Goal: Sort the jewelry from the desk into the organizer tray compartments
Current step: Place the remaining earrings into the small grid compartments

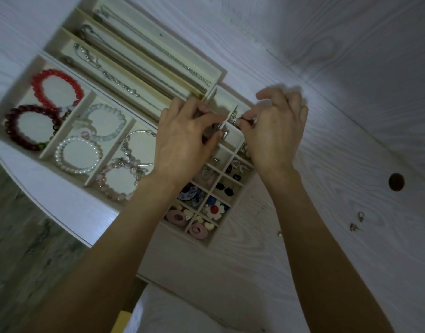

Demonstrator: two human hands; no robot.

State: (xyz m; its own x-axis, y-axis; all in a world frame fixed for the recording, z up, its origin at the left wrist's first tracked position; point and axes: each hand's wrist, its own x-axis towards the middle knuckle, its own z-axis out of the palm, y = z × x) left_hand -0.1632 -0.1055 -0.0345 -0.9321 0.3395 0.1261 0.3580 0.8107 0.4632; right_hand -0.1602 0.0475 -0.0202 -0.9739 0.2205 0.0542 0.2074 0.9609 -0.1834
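The scene is dimly, coolly lit; brightness pools beside the right hand [276, 131], whose fingertips are blurred; edges are bowed by wide-angle distortion.

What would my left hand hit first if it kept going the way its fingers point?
Probably your right hand: the left hand points its fingers toward it over the small white grid compartments, close by. Depth is unclear.
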